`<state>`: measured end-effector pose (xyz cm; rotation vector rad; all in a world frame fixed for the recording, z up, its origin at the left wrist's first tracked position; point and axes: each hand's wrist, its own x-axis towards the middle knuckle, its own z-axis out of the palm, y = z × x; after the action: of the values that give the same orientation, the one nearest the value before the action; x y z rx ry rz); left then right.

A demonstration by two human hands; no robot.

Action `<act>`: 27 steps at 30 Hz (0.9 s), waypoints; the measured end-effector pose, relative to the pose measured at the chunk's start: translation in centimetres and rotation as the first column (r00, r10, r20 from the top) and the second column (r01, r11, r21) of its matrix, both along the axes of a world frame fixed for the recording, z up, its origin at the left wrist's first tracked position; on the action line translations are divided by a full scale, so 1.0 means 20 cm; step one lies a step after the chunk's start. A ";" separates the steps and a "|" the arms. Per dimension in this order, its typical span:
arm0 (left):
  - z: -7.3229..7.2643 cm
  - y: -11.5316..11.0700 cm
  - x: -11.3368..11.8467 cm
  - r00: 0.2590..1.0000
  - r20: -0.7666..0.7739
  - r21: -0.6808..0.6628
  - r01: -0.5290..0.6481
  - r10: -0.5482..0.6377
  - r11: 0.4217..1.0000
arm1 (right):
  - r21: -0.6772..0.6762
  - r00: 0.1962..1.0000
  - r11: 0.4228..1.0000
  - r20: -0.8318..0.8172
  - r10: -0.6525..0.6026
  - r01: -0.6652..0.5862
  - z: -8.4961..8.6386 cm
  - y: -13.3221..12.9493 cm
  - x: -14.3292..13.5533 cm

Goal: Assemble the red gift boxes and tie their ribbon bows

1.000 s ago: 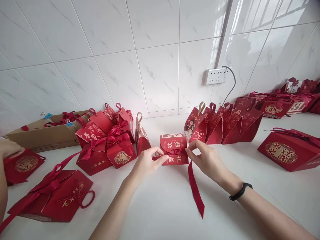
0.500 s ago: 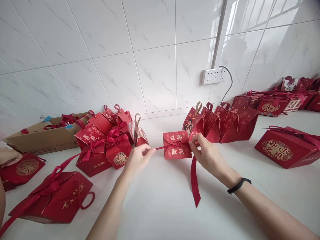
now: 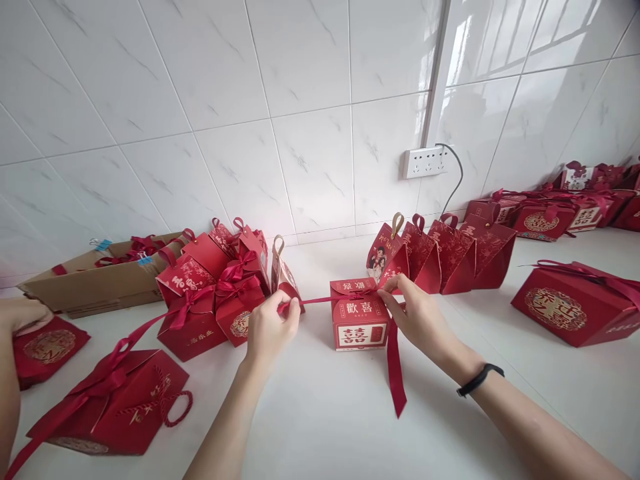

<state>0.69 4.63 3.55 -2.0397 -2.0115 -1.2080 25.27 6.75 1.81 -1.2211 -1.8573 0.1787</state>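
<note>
A small red gift box point(image 3: 359, 317) with white characters stands upright on the white tabletop, its front face showing. Across its top runs a dark red ribbon point(image 3: 317, 301), stretched sideways to the left. My left hand point(image 3: 274, 325) is closed on the ribbon's left part, a little way from the box. At the box's top right corner, my right hand point(image 3: 410, 310) pinches the ribbon, and a loose tail hangs down below its fingers. Just behind the box is a red box with a tan loop handle point(image 3: 389, 252) and a printed couple.
Several red boxes with bows point(image 3: 193, 327) crowd the left, beside a cardboard tray point(image 3: 95, 290). Another person's hand point(image 3: 30, 317) rests on a red box at far left. A larger red box point(image 3: 575, 303) lies right; a power strip point(image 3: 426, 162) is on the wall.
The box has tipped from showing mostly its top to showing its front face. My left hand has drawn the ribbon slightly further left. The camera view has shifted a little.
</note>
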 end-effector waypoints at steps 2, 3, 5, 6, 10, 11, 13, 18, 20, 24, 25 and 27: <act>0.00 0.00 0.00 0.999 0.028 0.071 0.030 -0.032 0.997 | -0.003 0.999 1.000 -0.030 0.026 -0.026 0.00 0.00 0.00; -0.01 0.00 0.01 0.999 0.019 0.137 0.048 -0.051 0.989 | -0.005 0.999 0.999 -0.043 0.033 -0.033 0.00 0.00 0.00; -0.01 0.00 0.02 0.995 -0.053 0.283 0.094 -0.082 0.954 | -0.008 0.998 0.999 -0.057 0.038 -0.038 0.00 0.00 0.00; -0.02 0.00 0.03 0.989 -0.104 0.336 0.133 -0.104 0.932 | -0.007 0.997 0.999 -0.060 0.038 -0.039 0.00 0.00 0.00; -0.07 -0.02 0.10 0.921 -0.196 0.283 0.383 -0.338 0.879 | -0.013 0.998 0.998 -0.035 0.059 -0.060 0.01 -0.01 -0.01; -0.09 -0.02 0.12 0.897 -0.162 0.224 0.439 -0.411 0.870 | -0.015 0.997 0.997 -0.034 0.070 -0.070 0.01 -0.01 -0.01; -0.13 -0.03 0.16 0.863 -0.026 0.123 0.503 -0.504 0.856 | -0.018 0.995 0.996 -0.047 0.086 -0.087 0.00 -0.01 -0.01; -0.21 -0.02 0.20 0.833 0.208 0.108 0.501 -0.512 0.859 | -0.014 0.990 0.994 -0.088 0.110 -0.111 0.00 0.00 -0.01; -0.22 -0.02 0.20 0.838 0.236 0.102 0.483 -0.493 0.870 | -0.018 0.985 0.991 -0.111 0.133 -0.136 -0.01 0.01 -0.01; -0.25 -0.03 0.21 0.840 0.267 0.077 0.470 -0.472 0.879 | -0.010 0.979 0.988 -0.135 0.153 -0.156 -0.04 0.03 -0.01; -0.25 -0.04 0.21 0.838 0.272 0.077 0.471 -0.473 0.879 | -0.006 0.979 0.988 -0.136 0.151 -0.154 -0.05 0.03 -0.01; -0.26 -0.04 0.22 0.835 0.283 0.087 0.468 -0.472 0.880 | -0.002 0.979 0.989 -0.137 0.148 -0.150 -0.07 0.04 -0.01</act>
<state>5.02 3.81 -1.71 -2.5792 -1.6227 -1.6940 25.03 7.52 0.49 -1.0510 -1.8305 0.3483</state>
